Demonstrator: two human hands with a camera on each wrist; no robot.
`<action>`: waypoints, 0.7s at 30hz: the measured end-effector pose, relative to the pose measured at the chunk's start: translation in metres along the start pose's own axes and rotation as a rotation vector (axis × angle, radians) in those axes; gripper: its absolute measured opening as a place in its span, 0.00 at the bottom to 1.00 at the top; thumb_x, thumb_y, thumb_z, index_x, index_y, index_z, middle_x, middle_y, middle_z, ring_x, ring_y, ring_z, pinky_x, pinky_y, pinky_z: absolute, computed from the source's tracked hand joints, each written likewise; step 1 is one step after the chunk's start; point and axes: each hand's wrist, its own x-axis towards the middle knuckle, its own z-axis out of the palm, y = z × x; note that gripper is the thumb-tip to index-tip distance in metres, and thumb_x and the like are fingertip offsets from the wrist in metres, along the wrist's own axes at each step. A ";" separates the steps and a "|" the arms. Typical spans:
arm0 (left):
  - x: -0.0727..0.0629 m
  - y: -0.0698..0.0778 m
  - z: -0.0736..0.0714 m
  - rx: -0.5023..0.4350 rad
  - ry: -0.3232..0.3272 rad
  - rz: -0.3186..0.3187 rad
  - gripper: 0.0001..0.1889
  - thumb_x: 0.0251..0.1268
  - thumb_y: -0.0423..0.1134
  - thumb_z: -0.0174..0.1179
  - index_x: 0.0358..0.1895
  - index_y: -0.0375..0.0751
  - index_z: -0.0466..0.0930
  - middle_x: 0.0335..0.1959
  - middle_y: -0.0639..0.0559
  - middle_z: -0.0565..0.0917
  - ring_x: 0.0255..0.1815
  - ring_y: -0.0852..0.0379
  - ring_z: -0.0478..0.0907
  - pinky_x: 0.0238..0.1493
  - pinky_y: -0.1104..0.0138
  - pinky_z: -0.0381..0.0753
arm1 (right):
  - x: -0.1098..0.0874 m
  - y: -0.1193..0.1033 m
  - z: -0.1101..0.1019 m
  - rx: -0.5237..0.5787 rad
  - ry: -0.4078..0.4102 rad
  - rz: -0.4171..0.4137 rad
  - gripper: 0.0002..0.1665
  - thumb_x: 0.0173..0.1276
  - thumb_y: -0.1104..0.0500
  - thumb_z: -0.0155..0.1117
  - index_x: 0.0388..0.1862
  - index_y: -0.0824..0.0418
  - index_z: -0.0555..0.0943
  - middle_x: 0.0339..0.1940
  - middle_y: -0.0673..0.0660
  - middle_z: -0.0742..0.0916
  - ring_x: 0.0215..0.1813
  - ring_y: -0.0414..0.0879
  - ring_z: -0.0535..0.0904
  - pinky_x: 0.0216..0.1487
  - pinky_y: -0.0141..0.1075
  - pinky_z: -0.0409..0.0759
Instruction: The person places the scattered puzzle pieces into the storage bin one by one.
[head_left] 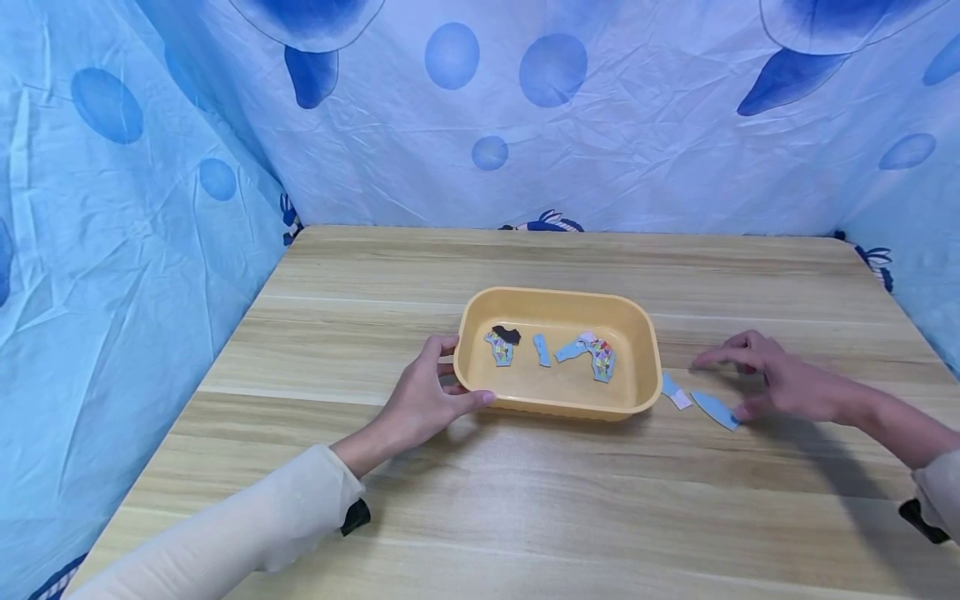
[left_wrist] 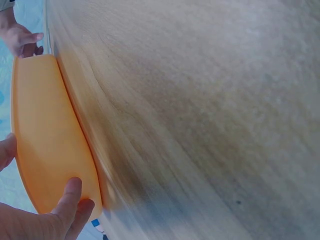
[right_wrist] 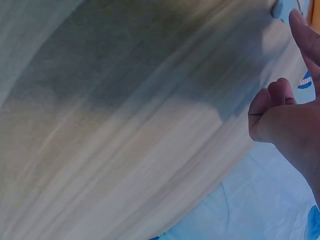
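My left hand (head_left: 423,387) grips the left end of a shallow yellow-orange plastic tray (head_left: 555,406), its thumb at the near rim and its fingers along the left side. Inside the tray lie several flat, irregular cut pieces: a patterned one with a black part (head_left: 506,335), a small blue strip (head_left: 542,350) and a blue and multicoloured one (head_left: 602,360). Right of the tray, my right hand (head_left: 787,383) is above the table with its index finger extended. Its thumb is right at the end of a pointed blue piece (head_left: 712,408). A blue and pink piece (head_left: 677,392) lies between that piece and the tray.
The tray and loose pieces lie on a light wood-grain table (head_left: 525,517). Blue patterned curtains (head_left: 645,158) hang behind the table and along both sides. A shadow from the right arm falls across the table's right part.
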 end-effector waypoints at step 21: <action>0.001 -0.001 0.001 -0.004 -0.002 0.008 0.46 0.44 0.39 0.78 0.68 0.41 0.59 0.63 0.44 0.69 0.55 0.47 0.78 0.48 0.67 0.84 | -0.009 0.006 0.017 0.038 -0.005 0.018 0.36 0.43 0.58 0.81 0.56 0.47 0.80 0.53 0.48 0.69 0.53 0.35 0.54 0.41 0.32 0.57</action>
